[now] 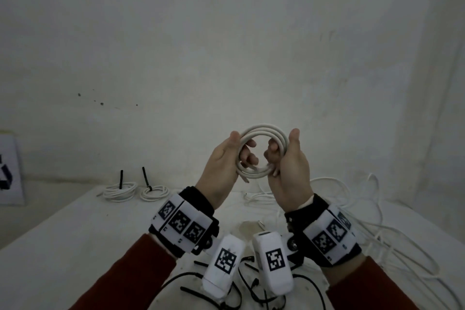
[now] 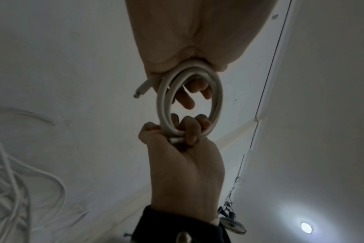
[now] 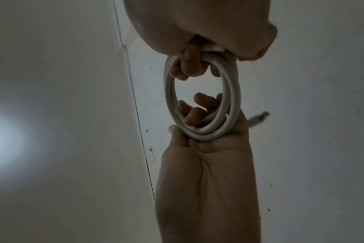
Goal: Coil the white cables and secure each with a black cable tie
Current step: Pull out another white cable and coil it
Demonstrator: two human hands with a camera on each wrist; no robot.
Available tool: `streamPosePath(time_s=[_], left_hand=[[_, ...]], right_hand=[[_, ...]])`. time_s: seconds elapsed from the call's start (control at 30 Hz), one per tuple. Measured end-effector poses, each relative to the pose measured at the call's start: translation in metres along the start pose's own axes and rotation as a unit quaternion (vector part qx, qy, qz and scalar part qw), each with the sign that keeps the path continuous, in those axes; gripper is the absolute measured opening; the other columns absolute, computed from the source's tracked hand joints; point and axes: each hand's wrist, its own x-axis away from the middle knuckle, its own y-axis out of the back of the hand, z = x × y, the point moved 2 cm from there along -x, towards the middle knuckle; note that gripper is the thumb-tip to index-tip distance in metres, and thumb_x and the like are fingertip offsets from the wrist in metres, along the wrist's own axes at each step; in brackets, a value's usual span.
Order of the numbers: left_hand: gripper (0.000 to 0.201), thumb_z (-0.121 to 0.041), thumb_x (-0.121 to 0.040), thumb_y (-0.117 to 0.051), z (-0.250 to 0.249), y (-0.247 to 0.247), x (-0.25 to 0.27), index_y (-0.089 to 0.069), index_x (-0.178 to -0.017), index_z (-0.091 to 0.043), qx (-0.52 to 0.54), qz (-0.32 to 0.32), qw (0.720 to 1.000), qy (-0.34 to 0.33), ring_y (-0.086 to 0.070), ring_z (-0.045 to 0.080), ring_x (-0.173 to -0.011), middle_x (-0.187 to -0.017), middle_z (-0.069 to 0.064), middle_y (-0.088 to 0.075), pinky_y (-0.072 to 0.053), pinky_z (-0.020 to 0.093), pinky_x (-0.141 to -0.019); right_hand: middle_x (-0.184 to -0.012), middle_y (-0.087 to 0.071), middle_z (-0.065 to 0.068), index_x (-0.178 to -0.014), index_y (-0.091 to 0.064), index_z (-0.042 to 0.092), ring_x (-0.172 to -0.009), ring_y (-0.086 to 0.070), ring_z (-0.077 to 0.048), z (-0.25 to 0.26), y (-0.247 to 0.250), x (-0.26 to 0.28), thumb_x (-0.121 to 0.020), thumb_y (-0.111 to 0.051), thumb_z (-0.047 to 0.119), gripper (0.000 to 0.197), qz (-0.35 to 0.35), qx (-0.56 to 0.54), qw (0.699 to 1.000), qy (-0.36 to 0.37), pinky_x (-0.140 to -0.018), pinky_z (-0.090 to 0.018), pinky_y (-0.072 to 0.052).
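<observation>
Coils near the table's far-left corner are sitting tied; we are gripping a third coil with both hands, untied, loose cables waiting

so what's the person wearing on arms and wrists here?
Rust-red long sleeves on both arms. Each wrist carries a black strap with a white block band printed with square black-and-white fiducial markers: left band, right band. A white camera pod with one marker hangs under each wrist. Left hand and right hand are ungloved.
</observation>
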Motion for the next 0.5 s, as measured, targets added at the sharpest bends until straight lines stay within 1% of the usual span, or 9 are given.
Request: streamPosePath(time_s=[0.03, 0.07, 0.1, 0.17, 0.23, 0.3, 0.33, 0.4, 0.5], left_hand=[[0.043, -0.047, -0.087, -0.037, 0.001, -0.002, 0.001, -0.055, -0.081, -0.008, 0.008, 0.004, 1.0, 0.001, -0.048, 0.012, -0.054, -0.054, -0.004, -0.037, -0.05, 0.034, -0.066], [0.041, -0.046, -0.088, -0.038, 0.002, -0.002, 0.002, -0.051, -0.079, -0.008, 0.006, 0.008, 1.0, 0.001, -0.041, 0.011, -0.049, -0.053, -0.004, -0.032, -0.05, 0.031, -0.066], [0.038, -0.044, -0.09, -0.038, 0.003, -0.002, 0.003, -0.048, -0.077, -0.009, -0.003, 0.01, 1.0, 0.006, -0.035, 0.01, -0.047, -0.053, -0.005, -0.029, -0.049, 0.028, -0.065], [0.036, -0.039, -0.097, -0.037, 0.006, 0.003, 0.002, -0.044, -0.074, -0.012, -0.034, 0.0, 0.999, 0.025, -0.03, 0.01, -0.047, -0.054, -0.006, -0.027, -0.045, 0.027, -0.06], [0.036, -0.036, -0.1, -0.035, 0.009, 0.011, -0.001, -0.041, -0.073, -0.013, -0.082, -0.008, 0.996, 0.039, -0.03, 0.008, -0.045, -0.052, -0.011, -0.029, -0.041, 0.028, -0.056], [0.037, -0.036, -0.101, -0.036, 0.015, 0.016, -0.002, -0.04, -0.072, -0.014, -0.15, 0.003, 0.988, 0.044, -0.031, 0.006, -0.043, -0.049, -0.015, -0.032, -0.037, 0.031, -0.053], [0.038, -0.037, -0.1, -0.037, 0.018, 0.018, -0.003, -0.04, -0.07, -0.014, -0.184, 0.012, 0.982, 0.046, -0.032, 0.007, -0.042, -0.048, -0.015, -0.033, -0.035, 0.032, -0.052], [0.039, -0.039, -0.099, -0.039, 0.021, 0.02, -0.002, -0.042, -0.069, -0.014, -0.225, 0.02, 0.973, 0.05, -0.032, 0.01, -0.043, -0.048, -0.014, -0.033, -0.034, 0.035, -0.054], [0.037, -0.035, -0.1, -0.038, 0.025, 0.022, 0.0, -0.048, -0.073, -0.012, -0.21, 0.018, 0.976, 0.06, -0.034, 0.009, -0.044, -0.049, -0.013, -0.035, -0.034, 0.035, -0.055]], right_hand=[[-0.049, -0.048, 0.005, -0.065, -0.053, 0.015, -0.05, -0.039, -0.01, -0.003, 0.0, -0.001, -0.102, -0.032, 0.046, 0.052, -0.003, -0.015, 1.0, -0.012, -0.056, -0.025, -0.031], [-0.048, -0.047, 0.005, -0.066, -0.052, 0.015, -0.05, -0.038, -0.011, -0.006, 0.002, -0.002, -0.102, -0.031, 0.046, 0.052, -0.004, -0.007, 1.0, -0.019, -0.056, -0.025, -0.03], [-0.047, -0.046, 0.005, -0.065, -0.052, 0.014, -0.05, -0.037, -0.012, -0.01, 0.004, -0.003, -0.102, -0.031, 0.046, 0.054, -0.002, 0.022, 1.0, -0.02, -0.055, -0.025, -0.028], [-0.045, -0.046, 0.003, -0.064, -0.055, 0.012, -0.049, -0.038, -0.013, -0.013, 0.009, -0.003, -0.103, -0.029, 0.041, 0.056, 0.016, 0.114, 0.993, -0.007, -0.053, -0.027, -0.028], [-0.051, -0.052, -0.002, -0.069, -0.06, 0.009, -0.049, -0.045, -0.014, -0.012, 0.014, -0.003, -0.104, -0.029, 0.037, 0.055, 0.045, 0.196, 0.979, 0.017, -0.053, -0.028, -0.036], [-0.056, -0.056, -0.005, -0.076, -0.064, 0.005, -0.052, -0.052, -0.015, -0.01, 0.015, -0.003, -0.104, -0.029, 0.036, 0.055, 0.079, 0.239, 0.967, 0.031, -0.051, -0.026, -0.042], [-0.057, -0.055, -0.004, -0.079, -0.064, 0.003, -0.051, -0.052, -0.015, -0.01, 0.015, -0.003, -0.104, -0.031, 0.037, 0.053, 0.093, 0.248, 0.964, 0.028, -0.05, -0.025, -0.043], [-0.054, -0.048, 0.003, -0.087, -0.062, 0.004, -0.048, -0.046, -0.013, -0.015, 0.014, -0.003, -0.103, -0.036, 0.037, 0.045, 0.115, 0.257, 0.96, 0.011, -0.049, -0.025, -0.039], [-0.051, -0.041, 0.011, -0.092, -0.061, 0.005, -0.048, -0.038, -0.009, -0.025, 0.017, -0.003, -0.103, -0.039, 0.031, 0.035, 0.13, 0.257, 0.957, 0.01, -0.049, -0.022, -0.034]])
